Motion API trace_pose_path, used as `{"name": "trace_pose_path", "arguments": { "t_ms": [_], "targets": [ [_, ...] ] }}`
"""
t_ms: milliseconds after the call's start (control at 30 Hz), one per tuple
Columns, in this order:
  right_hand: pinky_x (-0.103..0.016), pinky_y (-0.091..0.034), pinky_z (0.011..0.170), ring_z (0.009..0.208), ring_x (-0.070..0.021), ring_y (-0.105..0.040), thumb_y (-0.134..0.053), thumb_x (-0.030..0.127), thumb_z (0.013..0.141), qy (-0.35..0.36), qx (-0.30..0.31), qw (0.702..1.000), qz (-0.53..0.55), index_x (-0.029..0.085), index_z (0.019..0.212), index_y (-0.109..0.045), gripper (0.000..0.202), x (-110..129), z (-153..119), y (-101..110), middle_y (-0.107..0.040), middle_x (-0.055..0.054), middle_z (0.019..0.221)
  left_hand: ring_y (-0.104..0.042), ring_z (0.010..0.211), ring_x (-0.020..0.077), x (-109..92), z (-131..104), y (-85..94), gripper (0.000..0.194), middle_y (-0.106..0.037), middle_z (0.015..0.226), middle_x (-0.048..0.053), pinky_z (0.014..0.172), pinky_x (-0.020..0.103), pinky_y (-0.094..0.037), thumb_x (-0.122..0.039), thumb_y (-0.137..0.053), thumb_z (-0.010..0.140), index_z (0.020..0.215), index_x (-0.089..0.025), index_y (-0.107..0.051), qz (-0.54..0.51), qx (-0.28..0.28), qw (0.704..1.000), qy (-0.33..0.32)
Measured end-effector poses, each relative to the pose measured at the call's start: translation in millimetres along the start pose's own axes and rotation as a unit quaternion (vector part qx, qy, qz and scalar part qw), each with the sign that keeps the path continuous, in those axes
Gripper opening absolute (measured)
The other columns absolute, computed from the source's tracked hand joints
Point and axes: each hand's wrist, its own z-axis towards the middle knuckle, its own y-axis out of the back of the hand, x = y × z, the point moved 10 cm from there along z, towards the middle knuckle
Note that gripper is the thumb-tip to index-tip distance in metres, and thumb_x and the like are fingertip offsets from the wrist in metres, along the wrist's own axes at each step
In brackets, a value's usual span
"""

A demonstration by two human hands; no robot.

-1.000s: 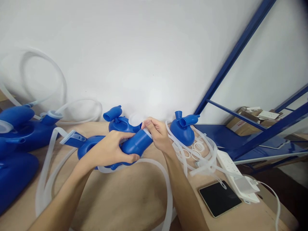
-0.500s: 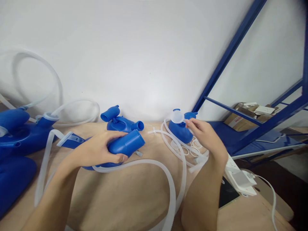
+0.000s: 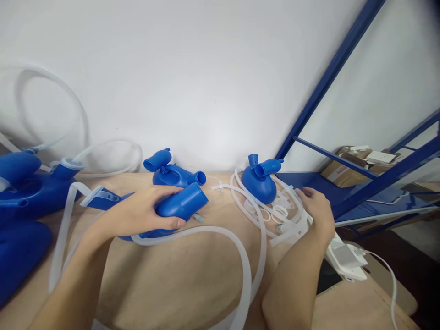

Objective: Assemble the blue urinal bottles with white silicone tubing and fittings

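Here the left hand (image 3: 142,211) wraps its fingers around a blue plastic bottle-shaped vessel (image 3: 178,207) at table centre, its long axis and open neck pointing toward 2 o'clock. The right hand (image 3: 318,208) rests palm-down, fingers loose and holding nothing, on coiled translucent white tubing (image 3: 271,215) at 3 o'clock.

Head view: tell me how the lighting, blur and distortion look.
Head view: soft, even light with a faint bright patch on the white wall; only weak shadows under the left hand gripping the blue container. Wide-angle bending curves the blue shelf frame. The translucent hose at far left looks smeared and soft; the right hand over the small tubing is fairly sharp.
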Motion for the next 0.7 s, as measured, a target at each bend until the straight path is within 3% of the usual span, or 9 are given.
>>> {"name": "trace_pose_path", "arguments": {
  "t_ms": [67,167,300,367,433,500,567,700],
  "targets": [
    [-0.053,-0.054,0.107,0.123,-0.0389,-0.071,-0.06,0.047,0.092,0.037,-0.006,0.998,0.047,0.011,0.137,-0.07,0.058,21.1,-5.8,9.3,-0.075,-0.024,0.132,-0.07,0.12,0.0365,-0.7,0.0,-0.2,0.088,-0.075,0.134,0.006,0.104,0.043,-0.056,-0.084,-0.07,0.076,0.146,-0.03,-0.066,-0.001,-0.001,1.0,-0.007],
    [-0.053,-0.053,0.111,0.123,-0.0346,-0.072,-0.066,0.055,0.093,0.161,0.067,0.965,0.195,0.02,0.14,-0.068,0.059,84.7,-32.1,15.5,-0.077,-0.016,0.13,-0.069,0.123,0.0367,-3.5,-0.3,-0.4,0.087,-0.075,0.136,0.006,0.105,0.042,-0.056,-0.084,-0.069,0.077,0.146,-0.031,-0.066,-0.001,0.002,1.0,-0.017],
    [-0.055,-0.051,0.115,0.134,-0.0314,-0.066,-0.07,0.06,0.095,0.352,0.272,0.858,0.256,0.03,0.149,-0.06,0.063,194.9,-111.7,-4.7,-0.072,-0.012,0.141,-0.068,0.126,0.039,-7.8,0.5,0.2,0.096,-0.071,0.143,0.008,0.103,0.044,-0.057,-0.085,-0.069,0.075,0.154,-0.031,-0.058,-0.014,0.0,1.0,-0.001],
    [-0.053,-0.05,0.118,0.148,-0.0318,-0.054,-0.079,0.06,0.088,0.431,0.373,0.782,0.251,0.033,0.162,-0.045,0.086,242.1,-161.2,-24.3,-0.055,-0.011,0.162,-0.069,0.123,0.0387,-14.6,1.5,-0.1,0.099,-0.072,0.141,0.009,0.1,0.044,-0.059,-0.084,-0.071,0.074,0.156,-0.031,-0.054,-0.033,-0.002,0.999,-0.008],
    [-0.051,-0.05,0.117,0.15,-0.0318,-0.051,-0.084,0.059,0.084,0.48,0.443,0.723,0.226,0.033,0.165,-0.039,0.097,274.9,-201.4,-46.0,-0.049,-0.01,0.167,-0.07,0.121,0.0378,-21.4,2.3,-0.8,0.098,-0.073,0.136,0.009,0.096,0.043,-0.059,-0.08,-0.074,0.075,0.157,-0.031,-0.051,-0.055,-0.004,0.998,-0.023],
    [-0.048,-0.054,0.112,0.142,-0.0306,-0.057,-0.084,0.056,0.086,0.502,0.455,0.705,0.211,0.032,0.162,-0.043,0.09,295.4,-220.9,-60.3,-0.054,-0.01,0.161,-0.072,0.118,0.0367,-22.4,2.3,-2.2,0.095,-0.075,0.13,0.009,0.091,0.041,-0.06,-0.076,-0.077,0.076,0.155,-0.031,-0.051,-0.073,-0.001,0.997,-0.029],
    [-0.044,-0.058,0.103,0.128,-0.028,-0.064,-0.084,0.053,0.087,0.51,0.44,0.708,0.214,0.031,0.154,-0.052,0.077,304.9,-224.9,-64.1,-0.061,-0.009,0.15,-0.074,0.111,0.035,-17.5,1.2,0.3,0.092,-0.076,0.126,0.009,0.084,0.038,-0.061,-0.074,-0.079,0.075,0.152,-0.031,-0.054,-0.089,-0.012,0.996,-0.03],
    [-0.044,-0.057,0.102,0.118,-0.0282,-0.067,-0.088,0.054,0.082,0.507,0.366,0.729,0.279,0.03,0.143,-0.06,0.072,294.9,-201.8,-37.9,-0.066,-0.008,0.137,-0.074,0.1,0.028,-9.1,-8.3,24.9,0.082,-0.076,0.119,0.007,0.082,0.035,-0.062,-0.068,-0.083,0.077,0.147,-0.032,-0.06,-0.158,-0.087,0.982,-0.063]
  ]
}}
